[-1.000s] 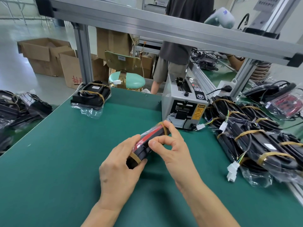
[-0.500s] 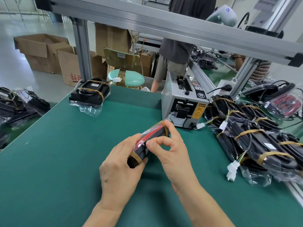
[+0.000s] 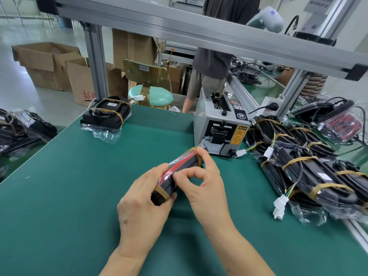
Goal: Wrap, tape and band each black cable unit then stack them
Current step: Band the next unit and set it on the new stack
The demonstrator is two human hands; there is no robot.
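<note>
A black and red cable unit (image 3: 184, 162) in clear wrap is held on edge just above the green mat (image 3: 69, 196), with a tan rubber band near each end. My left hand (image 3: 145, 204) grips its near end from the left. My right hand (image 3: 201, 184) pinches its side between thumb and forefinger, with other fingers over the far band. One banded unit (image 3: 106, 116) lies at the mat's far left corner. A pile of banded units (image 3: 302, 168) with white connectors lies on the right.
A grey tape dispenser (image 3: 221, 124) stands just beyond the held unit. More wrapped units (image 3: 22, 132) lie on a bench at the left and others (image 3: 336, 120) at the far right. A person (image 3: 217, 56) stands behind the aluminium frame (image 3: 199, 30). Cardboard boxes (image 3: 49, 64) sit on the floor.
Both hands keep their hold on the unit and it barely shifts. My right thumb and forefinger have closed a little tighter on its side.
</note>
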